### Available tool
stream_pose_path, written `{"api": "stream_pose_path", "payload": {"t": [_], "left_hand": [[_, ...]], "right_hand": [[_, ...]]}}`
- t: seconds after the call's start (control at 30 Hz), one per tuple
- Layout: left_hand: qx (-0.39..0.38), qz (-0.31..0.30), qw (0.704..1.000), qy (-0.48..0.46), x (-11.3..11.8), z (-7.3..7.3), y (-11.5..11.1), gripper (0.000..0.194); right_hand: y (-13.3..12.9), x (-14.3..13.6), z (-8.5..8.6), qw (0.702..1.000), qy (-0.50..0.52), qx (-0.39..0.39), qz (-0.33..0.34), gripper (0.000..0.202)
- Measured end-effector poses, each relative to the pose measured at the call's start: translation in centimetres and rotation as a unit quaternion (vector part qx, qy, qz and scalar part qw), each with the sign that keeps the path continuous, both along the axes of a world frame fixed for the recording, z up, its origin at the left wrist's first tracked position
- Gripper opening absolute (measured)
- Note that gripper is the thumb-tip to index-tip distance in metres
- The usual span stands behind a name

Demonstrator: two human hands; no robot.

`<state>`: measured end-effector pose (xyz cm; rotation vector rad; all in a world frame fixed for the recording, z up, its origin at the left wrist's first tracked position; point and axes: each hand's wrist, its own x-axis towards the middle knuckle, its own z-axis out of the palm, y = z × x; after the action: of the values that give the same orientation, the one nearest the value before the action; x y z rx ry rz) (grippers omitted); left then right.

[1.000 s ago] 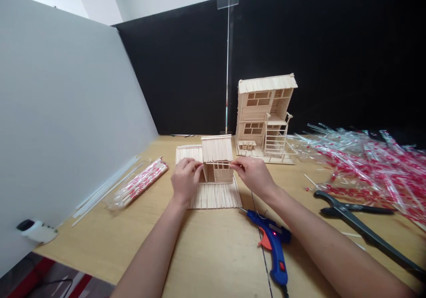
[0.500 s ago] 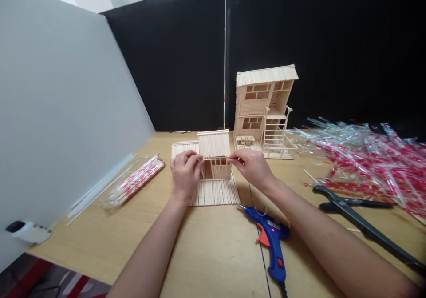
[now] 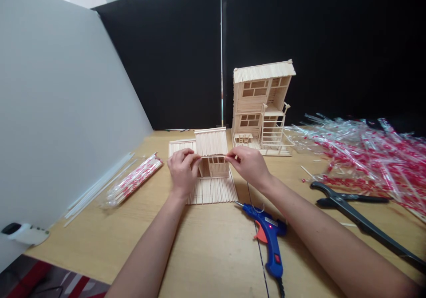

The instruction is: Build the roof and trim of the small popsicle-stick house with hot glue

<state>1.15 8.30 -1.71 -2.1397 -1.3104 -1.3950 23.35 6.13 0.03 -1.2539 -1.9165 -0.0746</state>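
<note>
A small house model (image 3: pixel 213 191) built of thin wooden sticks stands on the table in front of me, with a slatted roof (image 3: pixel 211 141) over its open front. Along the roof's lower front edge runs a thin wooden stick (image 3: pixel 213 156). My left hand (image 3: pixel 182 169) pinches the stick's left end, fingers closed. At the other end, the thumb and fingertips of my right hand (image 3: pixel 248 162) are closed on the same stick. Part of the model's left side is hidden by my left hand.
A blue hot glue gun (image 3: pixel 271 240) lies by my right forearm. Dark cutters (image 3: pixel 346 207) and a heap of red-and-clear wrappers (image 3: pixel 362 156) are at right. A taller stick house (image 3: pixel 261 107) stands behind. Left lie packed sticks (image 3: pixel 135 180) and white glue sticks (image 3: pixel 100 187).
Both hands keep their pinch on the stick at the roof edge. The whole view has shifted slightly; the hands and model barely differ.
</note>
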Motion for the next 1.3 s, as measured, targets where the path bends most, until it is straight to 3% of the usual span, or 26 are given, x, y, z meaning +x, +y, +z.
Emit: {"api": "stream_pose_path", "payload": {"t": [0.63, 1.3], "left_hand": [[0.007, 0.003, 1.0, 0.008, -0.14, -0.15, 0.34, 0.005], [0.011, 0.018, 0.998, 0.054, -0.31, 0.25, 0.28, 0.005]], "right_hand": [[-0.04, 0.34, -0.54, 0.998, -0.048, 0.044, -0.023, 0.016], [0.08, 0.08, -0.65, 0.999, -0.021, 0.023, -0.018, 0.013]]}}
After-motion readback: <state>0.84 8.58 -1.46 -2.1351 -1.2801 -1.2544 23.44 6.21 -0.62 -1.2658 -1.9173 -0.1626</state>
